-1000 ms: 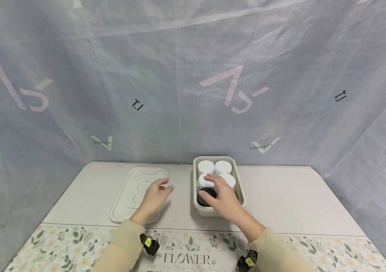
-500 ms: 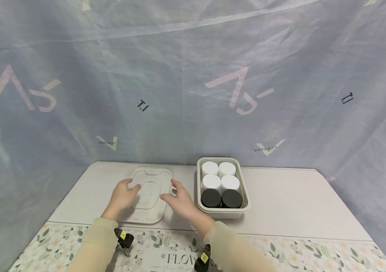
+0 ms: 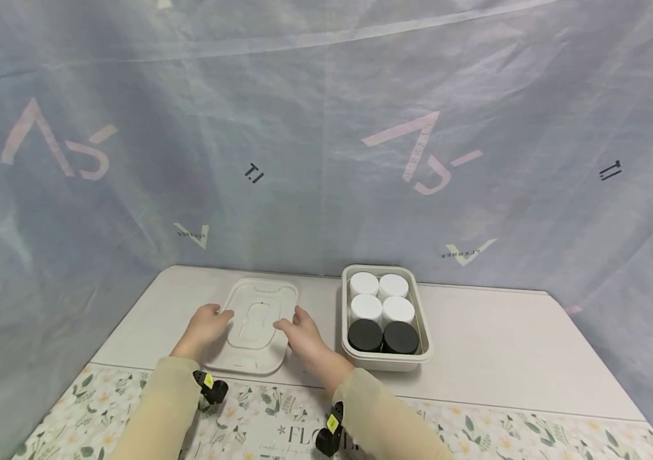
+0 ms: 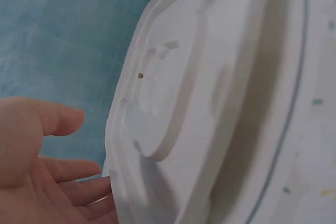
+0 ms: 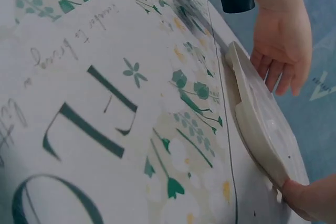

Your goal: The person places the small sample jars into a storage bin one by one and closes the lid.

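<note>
A whitish plastic lid (image 3: 254, 359) with a raised rim and a moulded centre panel lies left of the middle. My left hand (image 3: 204, 329) is at its left edge; in the left wrist view the lid (image 4: 173, 103) has the fingers (image 4: 79, 190) right at its rim, and the thumb is spread apart from them. On the other side my right hand (image 3: 307, 338) reaches the right edge, thumb over the lid and fingers beyond the rim. In the right wrist view that hand (image 5: 312, 198) has its thumb right at the rim; most of its fingers are hidden.
Right of the lid stands a cream bin (image 3: 386, 367), holding several white-topped jars (image 3: 366, 307) and two with black tops (image 3: 365, 335). A floral mat (image 3: 510, 431) covers the near side of the table. A grey-blue cloth (image 3: 303, 128) hangs behind.
My right hand has left the bin and moved left to the lid. My left hand has shifted left to the lid's other edge. The lid and bin stay in place.
</note>
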Motion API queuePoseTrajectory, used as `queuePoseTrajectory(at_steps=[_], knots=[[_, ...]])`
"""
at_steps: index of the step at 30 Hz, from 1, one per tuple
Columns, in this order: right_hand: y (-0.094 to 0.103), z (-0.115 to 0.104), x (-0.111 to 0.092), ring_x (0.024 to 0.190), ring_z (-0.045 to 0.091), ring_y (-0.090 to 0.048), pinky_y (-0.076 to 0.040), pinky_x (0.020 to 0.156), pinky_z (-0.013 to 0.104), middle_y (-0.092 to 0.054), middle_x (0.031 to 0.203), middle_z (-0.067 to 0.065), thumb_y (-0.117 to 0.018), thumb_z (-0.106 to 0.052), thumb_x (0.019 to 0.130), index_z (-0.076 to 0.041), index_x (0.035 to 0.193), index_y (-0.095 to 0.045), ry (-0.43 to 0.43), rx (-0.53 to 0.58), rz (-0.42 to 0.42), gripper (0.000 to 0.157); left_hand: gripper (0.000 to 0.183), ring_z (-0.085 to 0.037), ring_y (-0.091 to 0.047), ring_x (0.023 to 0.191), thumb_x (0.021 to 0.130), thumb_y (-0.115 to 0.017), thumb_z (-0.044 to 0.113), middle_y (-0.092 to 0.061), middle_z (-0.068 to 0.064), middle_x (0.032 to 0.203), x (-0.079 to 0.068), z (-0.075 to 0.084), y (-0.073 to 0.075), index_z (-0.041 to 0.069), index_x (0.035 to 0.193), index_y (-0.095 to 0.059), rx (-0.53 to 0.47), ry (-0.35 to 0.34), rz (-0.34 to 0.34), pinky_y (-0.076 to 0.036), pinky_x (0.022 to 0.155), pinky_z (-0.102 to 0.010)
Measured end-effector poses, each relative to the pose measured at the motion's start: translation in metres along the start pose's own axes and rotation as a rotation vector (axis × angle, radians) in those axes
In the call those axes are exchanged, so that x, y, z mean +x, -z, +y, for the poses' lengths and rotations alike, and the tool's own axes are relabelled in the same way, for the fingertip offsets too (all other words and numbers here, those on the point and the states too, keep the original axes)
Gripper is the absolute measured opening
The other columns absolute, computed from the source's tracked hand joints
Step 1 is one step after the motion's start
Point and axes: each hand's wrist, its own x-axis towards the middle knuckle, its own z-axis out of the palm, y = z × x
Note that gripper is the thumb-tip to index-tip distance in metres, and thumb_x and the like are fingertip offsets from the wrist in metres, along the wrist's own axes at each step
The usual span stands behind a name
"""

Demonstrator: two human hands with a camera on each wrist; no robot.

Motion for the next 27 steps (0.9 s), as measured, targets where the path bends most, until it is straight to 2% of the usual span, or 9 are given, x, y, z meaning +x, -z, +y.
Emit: queuePoseTrajectory(at_steps=[5,9,14,20,23,27], knots=[[0.005,-0.001,0.001,0.139,0.043,-0.025,-0.034,0.11,0.052,-0.021,0.152,0.027,-0.061,-0.029,0.084,0.001,0.149,-0.017,-0.011,0.048,0.008,0.084,0.059,-0.051,-0.033,0.13,0.097,-0.04,0.021,-0.032,-0.038,0.14,-0.002,0.006,0.004,-0.018,0.139,-0.027,-0.042,-0.01,-0.006,-0.032,0.109,-0.057],[0.011,-0.004,0.0,0.139,0.044,-0.023,-0.028,0.113,0.053,-0.02,0.152,0.028,-0.061,-0.026,0.083,0.001,0.149,-0.018,-0.006,0.089,0.021,0.083,0.056,-0.048,-0.038,0.128,0.097,-0.041,0.019,-0.036,-0.037,0.139,-0.005,0.011,0.007,-0.016,0.139,-0.029,-0.044,-0.037,0.004,-0.037,0.106,-0.055],[0.017,-0.01,-0.005,0.14,0.045,-0.019,-0.019,0.117,0.053,-0.02,0.151,0.03,-0.06,-0.023,0.083,0.004,0.148,-0.019,0.012,0.124,0.021,0.082,0.048,-0.046,-0.045,0.124,0.096,-0.043,0.013,-0.045,-0.034,0.134,-0.013,0.018,0.012,-0.014,0.135,-0.039,-0.048,-0.106,0.064,-0.043,0.101,-0.052],[0.024,-0.011,-0.011,0.141,0.046,-0.015,-0.016,0.117,0.056,-0.014,0.153,0.029,-0.058,-0.022,0.085,0.005,0.148,-0.015,0.004,0.169,-0.015,0.081,0.042,-0.041,-0.052,0.12,0.096,-0.046,0.012,-0.054,-0.029,0.129,-0.027,0.032,0.017,-0.008,0.132,-0.048,-0.085,-0.189,0.137,-0.047,0.098,-0.049],[0.026,-0.008,-0.011,0.14,0.047,-0.015,-0.017,0.116,0.056,-0.012,0.153,0.03,-0.056,-0.022,0.086,0.006,0.148,-0.013,-0.012,0.187,-0.033,0.08,0.038,-0.038,-0.057,0.114,0.094,-0.049,0.012,-0.058,-0.026,0.125,-0.033,0.041,0.017,-0.005,0.128,-0.054,-0.1,-0.207,0.182,-0.052,0.092,-0.044],[0.028,-0.005,-0.013,0.139,0.048,-0.017,-0.017,0.116,0.058,-0.015,0.153,0.028,-0.057,-0.024,0.086,0.002,0.149,-0.016,-0.035,0.172,-0.032,0.079,0.035,-0.033,-0.061,0.106,0.094,-0.053,0.012,-0.061,-0.024,0.122,-0.041,0.051,0.016,-0.003,0.125,-0.057,-0.159,-0.218,0.204,-0.056,0.079,-0.03]])
